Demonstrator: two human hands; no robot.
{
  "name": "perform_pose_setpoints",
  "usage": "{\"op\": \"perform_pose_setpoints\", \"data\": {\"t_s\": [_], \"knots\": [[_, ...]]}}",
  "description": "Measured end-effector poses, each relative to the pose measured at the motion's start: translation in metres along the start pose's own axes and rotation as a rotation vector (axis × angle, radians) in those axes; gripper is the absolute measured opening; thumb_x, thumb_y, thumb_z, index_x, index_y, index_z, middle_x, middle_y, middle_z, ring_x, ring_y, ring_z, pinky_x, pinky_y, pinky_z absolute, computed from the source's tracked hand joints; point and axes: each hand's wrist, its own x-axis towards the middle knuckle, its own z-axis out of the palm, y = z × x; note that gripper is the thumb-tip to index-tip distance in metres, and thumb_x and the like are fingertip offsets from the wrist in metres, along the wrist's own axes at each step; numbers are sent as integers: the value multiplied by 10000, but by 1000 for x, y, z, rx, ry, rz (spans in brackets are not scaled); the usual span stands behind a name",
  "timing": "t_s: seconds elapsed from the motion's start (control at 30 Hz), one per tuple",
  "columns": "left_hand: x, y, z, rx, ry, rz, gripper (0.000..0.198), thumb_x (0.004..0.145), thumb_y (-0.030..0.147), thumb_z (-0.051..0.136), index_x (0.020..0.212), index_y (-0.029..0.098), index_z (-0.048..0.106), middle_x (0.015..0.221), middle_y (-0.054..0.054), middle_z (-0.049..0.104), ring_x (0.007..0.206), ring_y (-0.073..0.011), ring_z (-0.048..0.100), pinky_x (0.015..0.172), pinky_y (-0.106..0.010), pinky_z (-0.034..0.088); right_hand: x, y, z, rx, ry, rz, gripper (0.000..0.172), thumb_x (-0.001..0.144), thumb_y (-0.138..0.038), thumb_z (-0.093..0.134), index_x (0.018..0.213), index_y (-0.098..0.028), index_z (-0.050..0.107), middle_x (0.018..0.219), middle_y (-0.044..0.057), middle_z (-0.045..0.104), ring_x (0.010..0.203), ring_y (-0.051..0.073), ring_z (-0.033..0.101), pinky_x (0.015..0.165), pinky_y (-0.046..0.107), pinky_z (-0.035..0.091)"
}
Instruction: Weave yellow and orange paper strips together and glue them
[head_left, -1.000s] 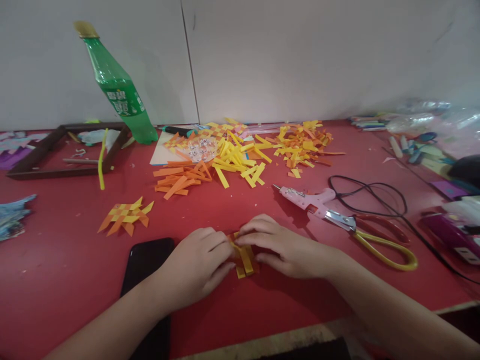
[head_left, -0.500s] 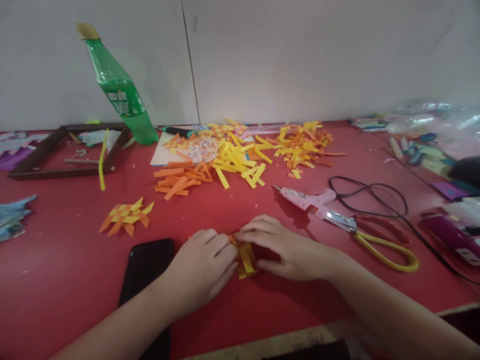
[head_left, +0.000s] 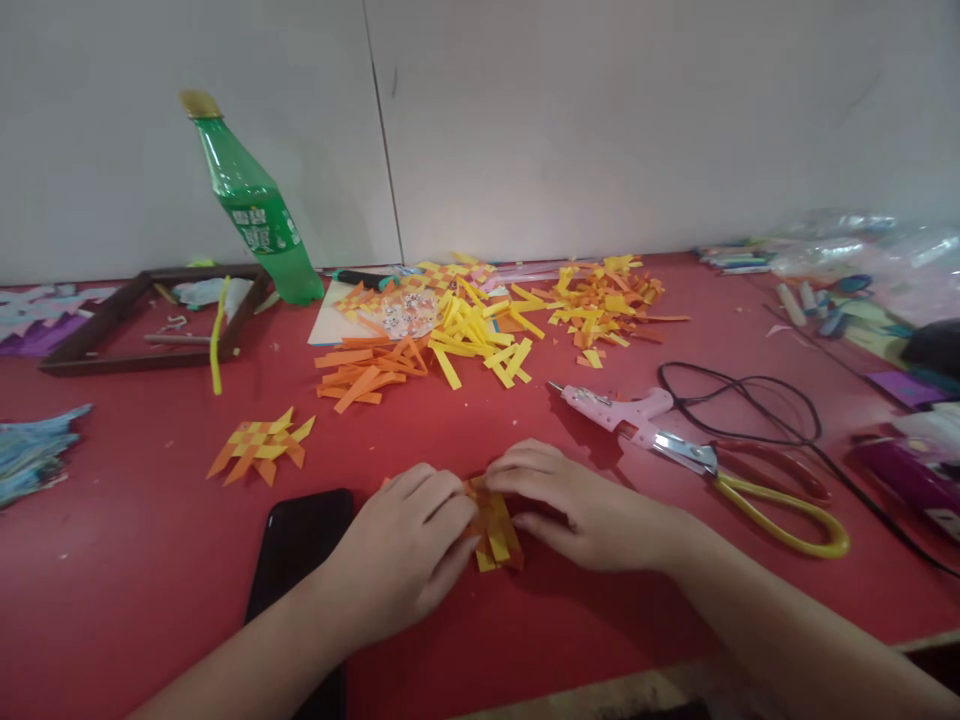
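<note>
A small woven piece of yellow and orange paper strips (head_left: pixel 495 535) lies on the red table between my hands, its near ends fanned toward me. My left hand (head_left: pixel 412 545) is closed over its left side, with the fingertips hidden. From the right, my right hand (head_left: pixel 574 505) grips the far edge with bent fingers, the thumb lower at its right side. A finished-looking woven paper fish (head_left: pixel 262 445) sits to the left. Partly under my left forearm is a black phone (head_left: pixel 300 545).
Orange strips (head_left: pixel 367 368), yellow strips (head_left: pixel 480 335) and a mixed heap of scraps (head_left: pixel 607 300) lie behind. On the right are a pink glue gun (head_left: pixel 619 410), its cord and yellow-and-red-handled scissors (head_left: pixel 780 515). A green bottle (head_left: pixel 262 230) stands by a dark frame (head_left: pixel 127 363).
The camera view has shifted slightly, so things sit lower and a little to the right. Both hands stay at the woven paper, with only slight finger movement.
</note>
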Motion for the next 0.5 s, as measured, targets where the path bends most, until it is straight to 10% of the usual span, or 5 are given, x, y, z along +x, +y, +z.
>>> {"op": "perform_pose_setpoints", "data": {"t_s": [0.23,0.5], "knots": [[-2,0,-1,-79,99,54,199,911,198,513,1103,195,567,1159,-84,635,1065,-251,576,941,-439,485,0,-7,-4,35,36,47,127,823,-239,677,907,-186,599,1051,62,563,1051,190,503,960,355,413],[0,-5,2,-120,-14,131,225,917,187,510,1125,213,594,1232,-49,647,1163,-219,577,993,-407,468,-1,-9,0,-49,-61,54,298,704,-382,802,849,-201,615,1019,35,551,1031,211,477,940,384,376]]}}
